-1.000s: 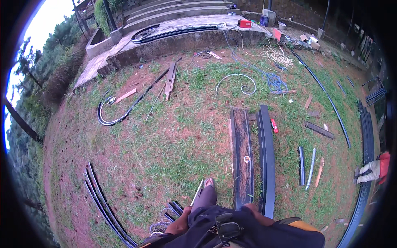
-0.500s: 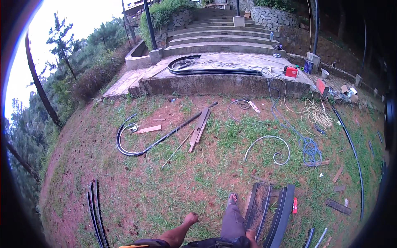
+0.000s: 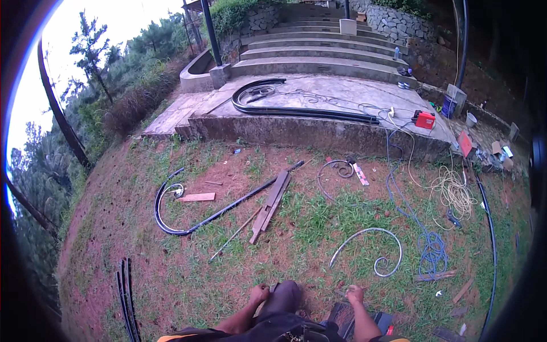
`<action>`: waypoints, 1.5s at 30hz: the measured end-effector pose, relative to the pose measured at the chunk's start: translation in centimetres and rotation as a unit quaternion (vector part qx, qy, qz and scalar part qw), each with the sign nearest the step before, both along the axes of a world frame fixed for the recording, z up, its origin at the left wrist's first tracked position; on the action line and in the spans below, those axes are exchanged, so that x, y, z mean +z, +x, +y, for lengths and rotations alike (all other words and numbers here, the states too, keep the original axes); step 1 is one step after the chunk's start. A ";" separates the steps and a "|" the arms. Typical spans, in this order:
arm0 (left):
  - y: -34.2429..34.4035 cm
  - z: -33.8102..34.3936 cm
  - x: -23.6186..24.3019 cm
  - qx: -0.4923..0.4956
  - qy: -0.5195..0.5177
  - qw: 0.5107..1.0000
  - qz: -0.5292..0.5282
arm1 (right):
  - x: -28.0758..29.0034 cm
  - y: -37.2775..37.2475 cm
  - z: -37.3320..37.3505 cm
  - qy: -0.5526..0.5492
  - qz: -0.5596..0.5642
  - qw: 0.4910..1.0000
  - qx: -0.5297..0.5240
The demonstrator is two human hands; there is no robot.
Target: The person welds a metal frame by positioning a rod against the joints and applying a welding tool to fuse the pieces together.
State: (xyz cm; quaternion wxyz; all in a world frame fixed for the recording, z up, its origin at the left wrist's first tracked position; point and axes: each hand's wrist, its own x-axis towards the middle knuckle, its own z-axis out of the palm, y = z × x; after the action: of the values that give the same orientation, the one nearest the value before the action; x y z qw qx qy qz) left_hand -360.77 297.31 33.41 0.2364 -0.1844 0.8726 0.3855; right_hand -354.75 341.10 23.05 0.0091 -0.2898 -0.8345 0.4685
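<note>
My left hand (image 3: 260, 293) hangs beside my raised knee, its fingers curled in and nothing showing in them. Out to the right, my right hand (image 3: 355, 294) is loosely closed and also looks bare. Below it, black metal panels (image 3: 343, 316) lie on the grass, partly hidden by my arm and body. Ahead of my right hand rests a grey metal scroll (image 3: 369, 232) with a spiral end. Farther off, brown wooden boards (image 3: 272, 205) lie over the straight end of a bent black tube (image 3: 228, 191).
Blue rope (image 3: 434, 253) and coiled pale cable (image 3: 454, 192) lie to the right, near a long black pipe (image 3: 492, 251). A concrete platform (image 3: 319, 137) with a red machine (image 3: 424, 119) and curved black tubes (image 3: 307, 112) stands ahead, below steps (image 3: 319, 67). Black bars (image 3: 126, 296) lie left.
I have moved forward over the grass, and the black panels have slid under my body in view. My right hand has risen out to the right; my left hand is now beside my knee.
</note>
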 end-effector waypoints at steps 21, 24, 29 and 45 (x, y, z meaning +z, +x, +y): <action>-64.3 16.0 0.2 -0.069 0.019 0.997 -0.001 | 10.4 -48.0 9.1 -0.039 -0.169 0.982 -0.075; -72.6 24.4 0.1 -0.136 0.007 0.990 -0.040 | -0.6 -49.7 17.0 -0.019 -0.081 0.996 -0.021; -80.8 27.2 -2.1 -0.042 0.037 0.995 -0.084 | -5.3 -64.2 20.6 0.020 -0.149 0.959 0.239; -103.3 29.1 -0.8 0.231 0.102 0.968 0.003 | 11.3 -111.8 31.6 -0.053 -0.171 0.982 0.055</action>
State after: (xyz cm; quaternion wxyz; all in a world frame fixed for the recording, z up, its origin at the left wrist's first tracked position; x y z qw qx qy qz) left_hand -464.04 326.38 32.66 0.1561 -0.3543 0.7633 0.5172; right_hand -466.58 372.74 34.40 -0.1752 -0.3192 -0.8127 0.4549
